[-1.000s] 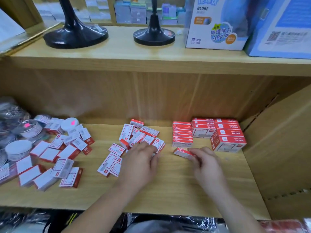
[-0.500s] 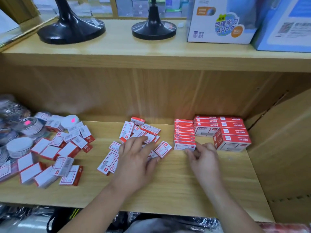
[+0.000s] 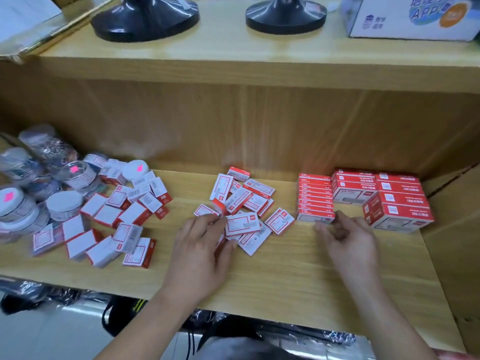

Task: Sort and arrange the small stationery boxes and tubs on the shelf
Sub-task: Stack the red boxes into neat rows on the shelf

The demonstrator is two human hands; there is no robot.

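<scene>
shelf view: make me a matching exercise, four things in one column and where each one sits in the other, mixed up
Things:
1. round tubs
2. black stands
3. row of small boxes
4. big red cartons

Places:
a. on the upper shelf
b. at the fingertips of the right hand
c. right end of the lower shelf
d. left end of the lower shelf

Pairs: 1-d, 2-a, 3-b, 4-c
</scene>
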